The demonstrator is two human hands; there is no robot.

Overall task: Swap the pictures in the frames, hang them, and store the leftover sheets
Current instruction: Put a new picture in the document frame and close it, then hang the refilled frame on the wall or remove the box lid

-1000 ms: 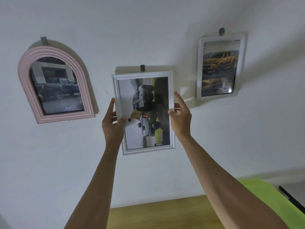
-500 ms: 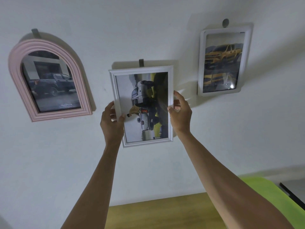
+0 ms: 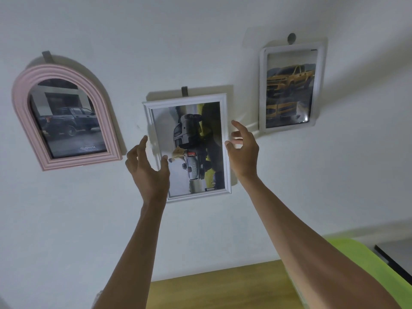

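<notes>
Between the left hand (image 3: 148, 168) and right hand (image 3: 244, 150), both hovering open-fingered and gripping nothing, a white frame (image 3: 187, 146) is hanging.

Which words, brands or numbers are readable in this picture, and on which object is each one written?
"TOYOTA", with a logo beside it: on the picture in the pink arched frame, near its lower edge.
"TOYOTA": on the truck's tailgate in the middle white frame, turned sideways and faint.
A small dark plate beside that tailgate lettering: too small to read.
The right white frame with yellow trucks: no readable text.
</notes>
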